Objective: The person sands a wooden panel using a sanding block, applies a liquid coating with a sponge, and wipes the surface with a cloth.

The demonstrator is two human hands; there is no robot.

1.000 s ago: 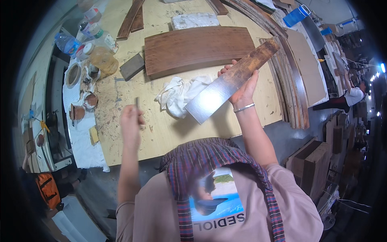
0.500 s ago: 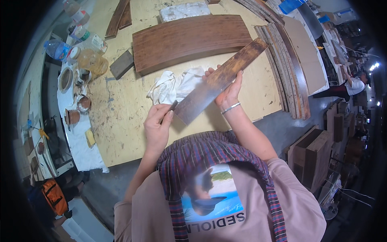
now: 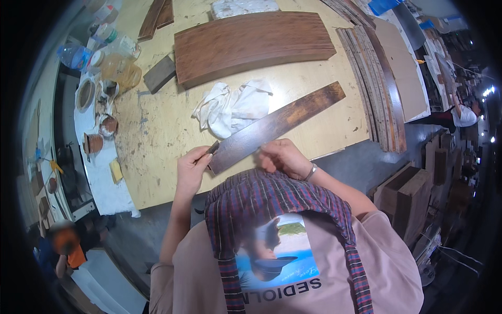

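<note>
A long narrow brown plank [image 3: 277, 121], blotchy and paler toward its far end, lies slantwise over the near part of the table. At its near left end, my left hand [image 3: 191, 166] pinches a small dark flat piece [image 3: 214, 147] between thumb and fingers; I cannot make out its kind. My right hand [image 3: 287, 158] is beside the plank's near edge, above the striped apron [image 3: 277, 196]. Its fingers are bent, loosely apart and a little blurred, with nothing seen in them. A crumpled white cloth [image 3: 230, 109] lies just beyond the plank, partly covered by it.
A wide curved brown wooden piece [image 3: 253, 44] sits farther back, with a dark block [image 3: 159, 75] to its left. Curved strips [image 3: 368, 86] are stacked at right. Bottles [image 3: 117, 68] and small pots [image 3: 94, 143] line the left edge, near a yellow sponge [image 3: 116, 171]. Other people are at both sides.
The plank has come down flatter and nearer to me. My right hand has left its underside and drawn back toward the apron. My left hand moved slightly left and nearer, still holding the dark piece.
</note>
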